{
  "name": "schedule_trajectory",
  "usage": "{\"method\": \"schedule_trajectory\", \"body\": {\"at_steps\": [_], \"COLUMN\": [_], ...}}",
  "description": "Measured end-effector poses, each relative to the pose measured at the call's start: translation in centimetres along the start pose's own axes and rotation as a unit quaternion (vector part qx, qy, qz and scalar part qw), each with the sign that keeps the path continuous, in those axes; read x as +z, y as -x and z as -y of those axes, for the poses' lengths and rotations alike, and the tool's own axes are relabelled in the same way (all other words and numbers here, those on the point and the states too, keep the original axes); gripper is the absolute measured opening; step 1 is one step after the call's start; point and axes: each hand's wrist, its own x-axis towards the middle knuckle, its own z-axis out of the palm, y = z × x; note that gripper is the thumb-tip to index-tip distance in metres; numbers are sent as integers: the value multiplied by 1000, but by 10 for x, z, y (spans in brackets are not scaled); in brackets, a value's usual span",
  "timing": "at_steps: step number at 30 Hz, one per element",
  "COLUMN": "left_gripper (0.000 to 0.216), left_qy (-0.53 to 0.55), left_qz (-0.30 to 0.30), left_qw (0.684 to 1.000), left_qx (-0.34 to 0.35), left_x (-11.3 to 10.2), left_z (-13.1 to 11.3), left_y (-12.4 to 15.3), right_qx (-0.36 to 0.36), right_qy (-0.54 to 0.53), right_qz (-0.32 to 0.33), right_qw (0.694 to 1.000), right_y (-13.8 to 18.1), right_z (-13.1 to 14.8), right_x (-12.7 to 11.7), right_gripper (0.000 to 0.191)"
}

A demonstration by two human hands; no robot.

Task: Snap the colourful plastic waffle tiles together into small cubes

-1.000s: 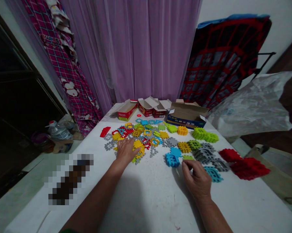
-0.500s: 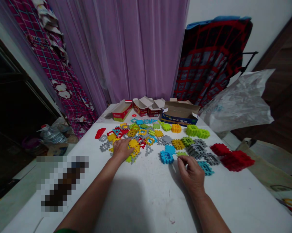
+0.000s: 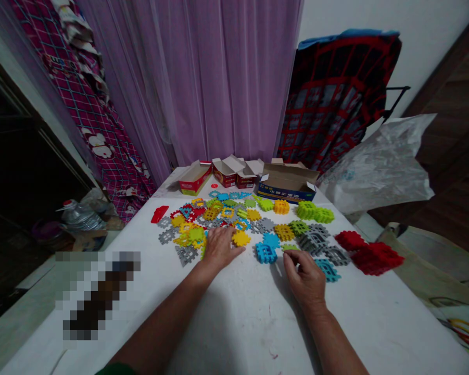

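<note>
My left hand (image 3: 219, 247) lies palm down on the front of a mixed heap of flat, notched plastic building pieces, with its thumb and fingers apart. A yellow piece (image 3: 241, 239) is just beyond its thumb, and grey pieces (image 3: 186, 254) lie to its left. What is under the palm is hidden. My right hand (image 3: 305, 277) rests on the table with its fingers curled in, and I see nothing in them. Near it are a blue stack (image 3: 266, 253), a teal stack (image 3: 328, 270) and a grey stack (image 3: 313, 242).
Red stacks (image 3: 378, 258) stand at the right, with lime green stacks (image 3: 315, 211) farther back. A blue open box (image 3: 287, 194) and smaller red boxes (image 3: 195, 178) line the table's far edge. A clear plastic bag (image 3: 382, 164) hangs at the right.
My left hand has shifted right across the heap, uncovering yellow, green and grey pieces at its left. My right hand has stayed in place. The view has tilted slightly.
</note>
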Motion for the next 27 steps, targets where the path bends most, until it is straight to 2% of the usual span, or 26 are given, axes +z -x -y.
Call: {"method": "schedule_trajectory", "body": {"at_steps": [5, 9, 20, 27], "left_gripper": [37, 36, 39, 35], "left_qy": [-23, -33, 21, 16], "left_qz": [-6, -4, 32, 64], "left_qw": [1000, 999, 998, 995], "left_qx": [8, 11, 44, 76], "left_x": [10, 13, 34, 46], "left_z": [-9, -11, -26, -47], "left_y": [-6, -22, -112, -143], "right_qx": [15, 25, 37, 24], "right_qy": [-9, -12, -6, -1], "right_qz": [2, 0, -26, -40], "right_qw": [1000, 1000, 999, 999], "right_y": [0, 0, -6, -12], "right_z": [-1, -2, -3, -3], "right_x": [-1, -1, -5, -8], "right_gripper": [15, 14, 15, 11]}}
